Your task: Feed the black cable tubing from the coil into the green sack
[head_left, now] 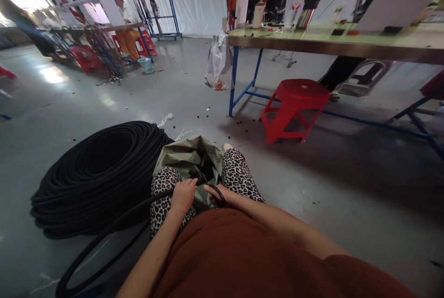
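My left hand (184, 195) is closed around a thick black cord (138, 206) above my left knee. The cord curves down at the left, beside a large coil (100, 178) of the same black cord on the floor. Scissors (219, 195) with black looped handles are in my right hand (222, 194), their blades pointing away from me. Between my knees stands an open grey-green sack (183, 152), dark inside; what lies in it is hard to make out.
A red plastic stool (298, 108) stands ahead to the right, beside a long worktable (333, 48) on blue legs. A clear plastic bag (219, 60) hangs at the table's corner. Farther left, a person (125, 25) sits at another table. Small black scraps dot the floor.
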